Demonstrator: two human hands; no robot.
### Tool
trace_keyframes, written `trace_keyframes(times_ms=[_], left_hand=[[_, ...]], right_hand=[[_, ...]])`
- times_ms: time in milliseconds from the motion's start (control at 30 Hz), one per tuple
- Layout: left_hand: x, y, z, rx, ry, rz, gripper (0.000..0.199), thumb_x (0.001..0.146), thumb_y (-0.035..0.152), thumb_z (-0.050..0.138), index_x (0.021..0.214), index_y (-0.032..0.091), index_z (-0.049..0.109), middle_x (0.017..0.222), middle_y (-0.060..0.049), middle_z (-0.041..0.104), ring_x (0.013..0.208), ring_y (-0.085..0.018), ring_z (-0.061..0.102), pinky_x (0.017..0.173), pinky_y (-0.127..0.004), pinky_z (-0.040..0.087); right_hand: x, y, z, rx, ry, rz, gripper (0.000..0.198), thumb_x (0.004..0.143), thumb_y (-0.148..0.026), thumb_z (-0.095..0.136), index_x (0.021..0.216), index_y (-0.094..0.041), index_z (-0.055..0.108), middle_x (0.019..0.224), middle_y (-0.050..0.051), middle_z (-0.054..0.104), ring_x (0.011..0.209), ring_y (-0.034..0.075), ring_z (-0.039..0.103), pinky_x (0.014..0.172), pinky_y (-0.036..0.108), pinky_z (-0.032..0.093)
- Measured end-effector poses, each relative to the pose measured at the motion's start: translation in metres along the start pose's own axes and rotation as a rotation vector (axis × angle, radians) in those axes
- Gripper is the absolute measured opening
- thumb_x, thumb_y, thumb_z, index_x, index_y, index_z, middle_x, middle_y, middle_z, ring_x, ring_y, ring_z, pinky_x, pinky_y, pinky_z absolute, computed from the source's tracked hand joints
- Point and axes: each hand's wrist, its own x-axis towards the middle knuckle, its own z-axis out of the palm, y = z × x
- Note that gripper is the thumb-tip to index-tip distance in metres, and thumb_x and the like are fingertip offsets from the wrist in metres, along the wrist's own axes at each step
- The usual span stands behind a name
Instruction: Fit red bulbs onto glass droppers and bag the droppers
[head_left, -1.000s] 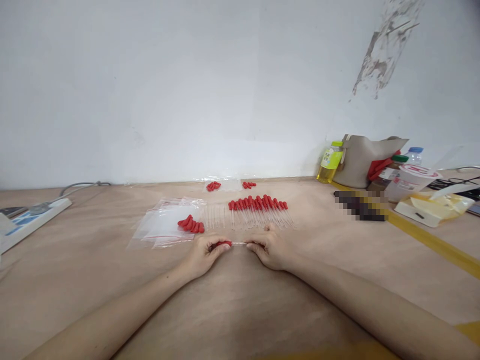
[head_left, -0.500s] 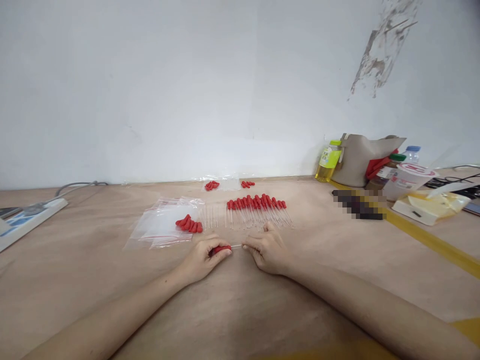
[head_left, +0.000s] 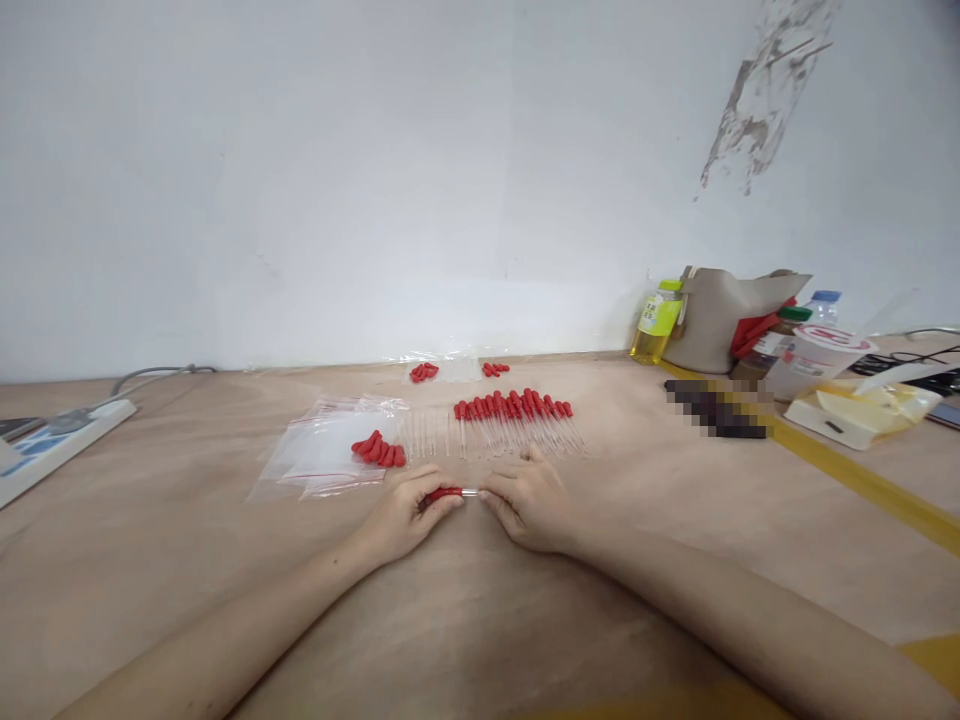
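Observation:
Low over the table, my left hand (head_left: 411,510) is closed round a red rubber bulb (head_left: 444,493). Pinched in my right hand (head_left: 529,503) is a clear glass dropper tube (head_left: 470,492), lying level. Its near end meets the mouth of the bulb; how deep it sits inside I cannot tell. Just beyond my right hand lies a row of droppers with red bulbs (head_left: 514,405), tips toward me. Several bare glass tubes (head_left: 427,433) lie left of them. A heap of loose red bulbs (head_left: 377,449) rests on clear zip bags (head_left: 322,450) beyond my left hand.
Against the wall are bagged red bulbs (head_left: 424,372) and tubes. A power strip (head_left: 67,445) is at the left. On the right stand a yellow drink bottle (head_left: 656,325), a grey bag (head_left: 705,320), a lidded cup (head_left: 817,365) and a yellow packet (head_left: 862,415).
My right hand has shifted slightly left toward my left hand, and the gap between them is a little narrower. The surrounding items look the same.

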Motion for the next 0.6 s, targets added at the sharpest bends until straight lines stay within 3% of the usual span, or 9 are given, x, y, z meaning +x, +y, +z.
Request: trace_keyframes(times_ms=[100,200,267,333,400,467,533,600], left_hand=[[0.001,-0.005,-0.006,0.026,0.06,0.018,0.021,0.083,0.031,0.049,0.097,0.021,0.06,0.09,-0.004,0.059,0.082,-0.016,0.053,0.074,-0.027,0.041],[0.002,-0.024,-0.019,0.155,0.264,-0.046,0.031,0.077,0.033,0.055,0.106,0.022,0.056,0.099,-0.005,0.057,0.093,-0.02,0.049,0.084,-0.033,0.038],[0.003,-0.044,-0.031,0.241,0.444,-0.166,0.018,0.077,0.033,0.053,0.088,0.02,0.06,0.09,-0.004,0.058,0.089,-0.019,0.05,0.085,-0.034,0.037],[0.002,-0.067,-0.041,0.309,0.613,-0.314,0.024,0.077,0.035,0.049,0.061,0.018,0.054,0.075,-0.002,0.056,0.08,-0.018,0.051,0.082,-0.033,0.038],[0.001,-0.087,-0.047,0.328,0.72,-0.437,0.028,0.078,0.037,0.046,0.058,0.018,0.05,0.071,-0.002,0.054,0.077,-0.018,0.051,0.079,-0.032,0.04],[-0.002,-0.1,-0.049,0.312,0.735,-0.502,0.02,0.075,0.036,0.046,0.075,0.018,0.055,0.08,-0.003,0.057,0.078,-0.019,0.051,0.075,-0.032,0.041],[-0.005,-0.105,-0.048,0.303,0.663,-0.527,0.024,0.073,0.036,0.048,0.087,0.018,0.057,0.088,-0.004,0.058,0.082,-0.02,0.051,0.075,-0.033,0.041],[-0.006,-0.105,-0.046,0.305,0.564,-0.548,0.027,0.072,0.038,0.048,0.088,0.019,0.06,0.089,-0.005,0.058,0.085,-0.022,0.051,0.076,-0.033,0.04]], right_hand=[[0.002,-0.001,-0.012,-0.025,-0.057,0.004,0.022,0.082,-0.024,0.044,0.073,-0.017,0.062,0.076,0.005,0.061,0.073,0.014,0.049,0.067,0.029,0.026],[0.009,0.008,-0.018,0.101,-0.081,0.172,0.023,0.082,-0.021,0.042,0.072,-0.016,0.063,0.071,0.003,0.06,0.064,0.012,0.05,0.059,0.024,0.03],[0.019,0.019,-0.017,0.219,-0.076,0.353,0.023,0.08,-0.023,0.044,0.067,-0.016,0.062,0.061,0.001,0.059,0.057,0.011,0.05,0.054,0.022,0.032],[0.034,0.031,-0.013,0.314,-0.071,0.53,0.024,0.076,-0.026,0.046,0.059,-0.016,0.059,0.053,0.0,0.057,0.052,0.01,0.05,0.052,0.02,0.033],[0.05,0.041,-0.005,0.363,-0.062,0.653,0.027,0.074,-0.029,0.048,0.053,-0.016,0.057,0.05,0.0,0.056,0.053,0.011,0.052,0.053,0.02,0.036],[0.067,0.046,0.005,0.332,-0.041,0.719,0.029,0.072,-0.033,0.049,0.05,-0.017,0.057,0.053,0.001,0.057,0.057,0.012,0.055,0.055,0.02,0.037],[0.082,0.048,0.016,0.266,-0.043,0.782,0.028,0.072,-0.036,0.049,0.054,-0.017,0.06,0.061,0.003,0.061,0.063,0.015,0.057,0.055,0.022,0.038],[0.092,0.047,0.025,0.198,-0.064,0.851,0.026,0.072,-0.037,0.048,0.062,-0.018,0.063,0.071,0.006,0.064,0.069,0.018,0.059,0.056,0.024,0.04]])
